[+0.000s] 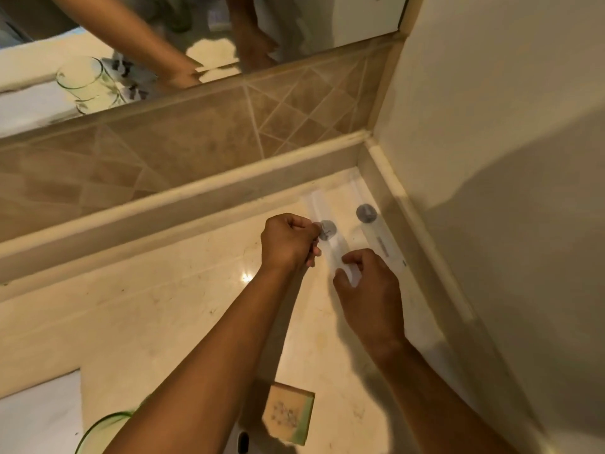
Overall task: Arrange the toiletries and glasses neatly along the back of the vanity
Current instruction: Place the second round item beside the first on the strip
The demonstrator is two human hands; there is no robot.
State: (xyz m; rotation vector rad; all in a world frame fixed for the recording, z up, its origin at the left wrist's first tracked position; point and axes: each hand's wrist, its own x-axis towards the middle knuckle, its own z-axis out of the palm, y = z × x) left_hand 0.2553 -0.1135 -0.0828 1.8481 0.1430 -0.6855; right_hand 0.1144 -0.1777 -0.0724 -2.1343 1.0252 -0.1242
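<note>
Two long white toiletry packets with round grey seals lie side by side on the cream vanity top point(163, 316) near the back right corner. My left hand point(288, 240) pinches the left packet point(334, 247) at its grey seal. My right hand point(366, 283) holds that packet's near end between thumb and fingers. The right packet point(379, 237) lies untouched along the side ledge. A small boxed soap point(289, 417) stands near the front, and a clear green-tinted glass point(98, 430) shows at the lower left, partly behind my left forearm.
A low stone ledge point(183, 198) runs along the back under a tiled splashback and a mirror point(196, 37), which reflects glasses and an arm. A plain wall point(507, 158) closes the right side. A white sink edge point(36, 417) sits at the lower left.
</note>
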